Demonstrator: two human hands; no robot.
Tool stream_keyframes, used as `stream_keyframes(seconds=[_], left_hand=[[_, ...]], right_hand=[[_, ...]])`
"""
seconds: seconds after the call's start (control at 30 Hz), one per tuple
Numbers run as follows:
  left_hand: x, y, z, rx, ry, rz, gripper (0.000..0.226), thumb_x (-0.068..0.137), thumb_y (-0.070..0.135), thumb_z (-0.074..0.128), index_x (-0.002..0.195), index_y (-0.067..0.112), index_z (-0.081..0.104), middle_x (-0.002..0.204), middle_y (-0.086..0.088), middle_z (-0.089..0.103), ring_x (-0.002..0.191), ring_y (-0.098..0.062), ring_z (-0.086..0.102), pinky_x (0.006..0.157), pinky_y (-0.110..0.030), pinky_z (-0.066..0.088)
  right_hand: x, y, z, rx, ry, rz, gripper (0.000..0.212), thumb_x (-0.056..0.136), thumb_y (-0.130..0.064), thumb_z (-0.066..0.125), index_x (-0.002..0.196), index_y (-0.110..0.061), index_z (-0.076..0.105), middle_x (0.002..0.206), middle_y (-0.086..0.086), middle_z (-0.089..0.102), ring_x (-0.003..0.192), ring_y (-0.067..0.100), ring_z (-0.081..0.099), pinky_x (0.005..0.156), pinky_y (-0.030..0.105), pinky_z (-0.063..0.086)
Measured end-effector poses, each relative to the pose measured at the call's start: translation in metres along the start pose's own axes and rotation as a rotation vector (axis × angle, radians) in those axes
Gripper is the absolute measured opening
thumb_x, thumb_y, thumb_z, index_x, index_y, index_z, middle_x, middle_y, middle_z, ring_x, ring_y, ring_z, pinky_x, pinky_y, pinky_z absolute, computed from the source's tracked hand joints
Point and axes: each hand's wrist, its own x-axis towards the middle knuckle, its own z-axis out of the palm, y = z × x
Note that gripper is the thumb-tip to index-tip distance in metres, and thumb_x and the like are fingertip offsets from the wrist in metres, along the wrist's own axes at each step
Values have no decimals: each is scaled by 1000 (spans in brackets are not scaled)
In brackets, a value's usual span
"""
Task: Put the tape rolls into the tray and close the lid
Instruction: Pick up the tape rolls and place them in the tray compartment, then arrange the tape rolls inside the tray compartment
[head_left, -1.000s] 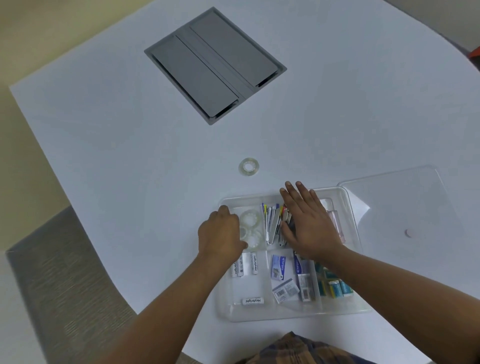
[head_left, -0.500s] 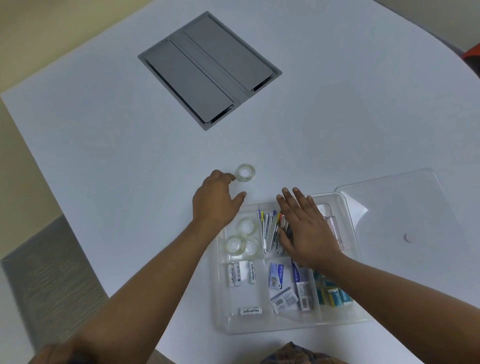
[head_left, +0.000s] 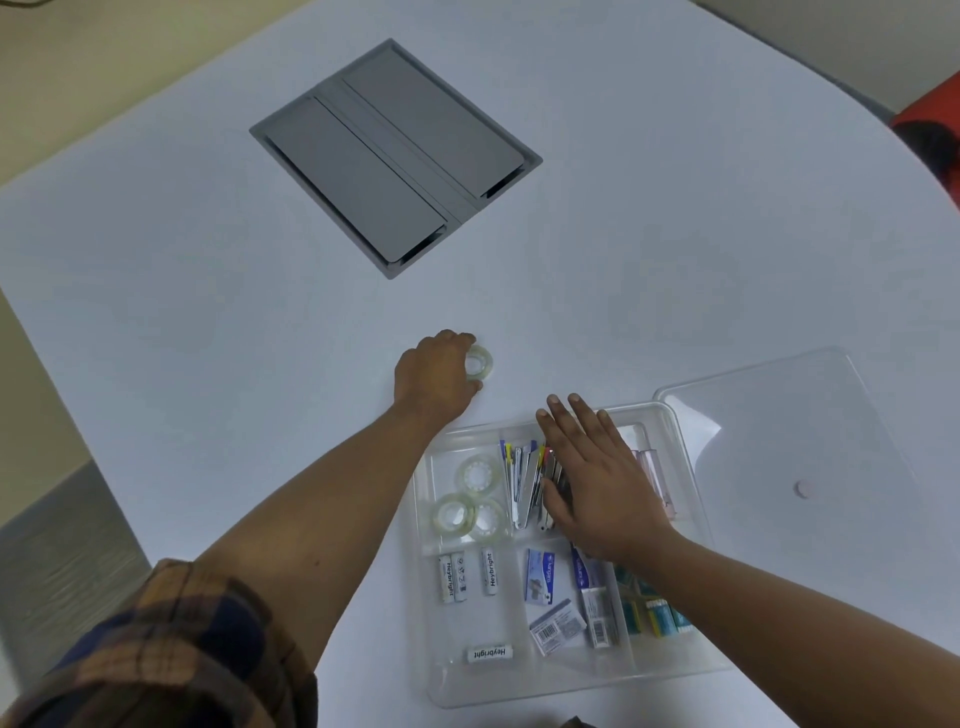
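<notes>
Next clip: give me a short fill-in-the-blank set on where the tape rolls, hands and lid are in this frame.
1. The tray already holds ___ tape rolls.
2. The ___ hand is closing on the last tape roll, out on the table.
3. The right hand lies flat over the ___.
4. The clear lid lies to the tray's ___.

Missing words: three; left; tray; right

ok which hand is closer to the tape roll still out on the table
Left. The left hand has its fingers around the tape roll; the right hand lies flat on the tray.
</notes>
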Motion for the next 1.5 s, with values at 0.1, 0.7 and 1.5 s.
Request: stream_keyframes(seconds=[0.1, 0.7, 1.5], left_hand=[[0, -1, -2, 45, 23, 13, 39, 74, 36, 70, 109, 23, 61, 108, 0, 64, 99, -27, 60, 73, -33, 40], [-161, 0, 9, -140, 157, -16, 24, 73, 36, 74, 92, 21, 75, 112, 0, 62, 127, -22, 46, 97, -36, 35], [-203, -74, 63, -165, 169, -326, 77, 91, 54, 47, 148, 9, 24, 158, -10, 21, 147, -25, 13, 117, -46, 19]], right_hand=[[0, 0, -1, 7, 1, 2, 71, 93, -36, 48, 155, -20, 17, 164, -1, 12, 151, 16, 0, 122, 39, 3], [0, 2, 2, 7, 2, -12, 70, 94, -38, 45, 155, -20, 16, 164, -1, 12, 151, 17, 1, 122, 41, 7], [13, -47, -23, 81, 14, -103, 43, 79, -20, 73, 121, -12, 65, 131, 9, 62, 123, 29, 55, 105, 45, 42]])
